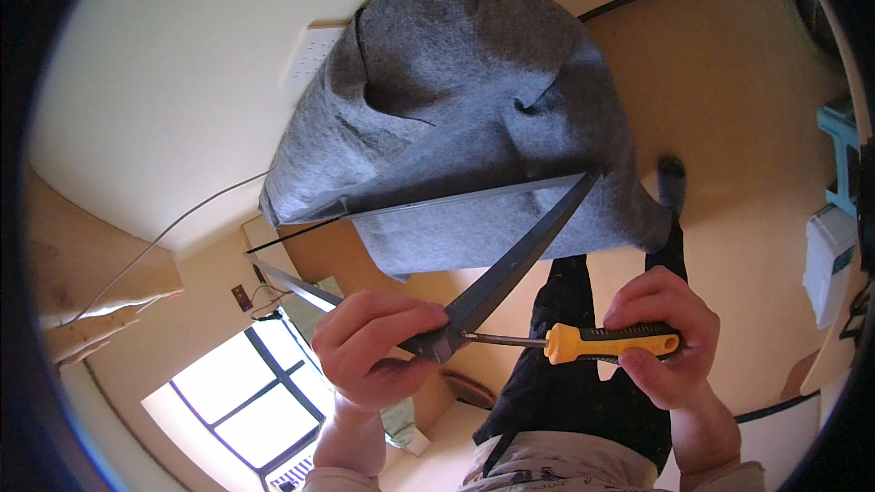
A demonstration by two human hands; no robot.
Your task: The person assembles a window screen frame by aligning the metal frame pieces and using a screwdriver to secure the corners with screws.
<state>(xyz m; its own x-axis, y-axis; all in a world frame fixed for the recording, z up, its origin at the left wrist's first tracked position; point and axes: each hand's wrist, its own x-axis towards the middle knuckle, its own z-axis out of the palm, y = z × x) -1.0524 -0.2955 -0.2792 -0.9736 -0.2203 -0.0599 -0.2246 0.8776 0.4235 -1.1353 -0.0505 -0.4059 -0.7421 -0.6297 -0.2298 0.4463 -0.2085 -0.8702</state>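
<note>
A thin dark grey rectangular frame (519, 264) is held up tilted in front of me. My left hand (369, 346) is closed around its near corner, thumb and fingers pinching the bar. In my right hand (679, 305) is a yellow and black screwdriver (615, 343), gripped by its handle. The shaft points left, and its tip meets the frame's corner beside my left fingers. Whether a screw sits under the tip is too small to tell. Beyond the frame, a grey felt cloth (474, 55) is draped over something bulky that it hides.
A pale wall stands to the left, with a cable (187, 214) and wooden boards (100, 264). A bright window (251, 392) is at lower left. At right are a turquoise stool (840, 150) and a white box (828, 260). My legs (551, 364) are below on the wooden floor (729, 128).
</note>
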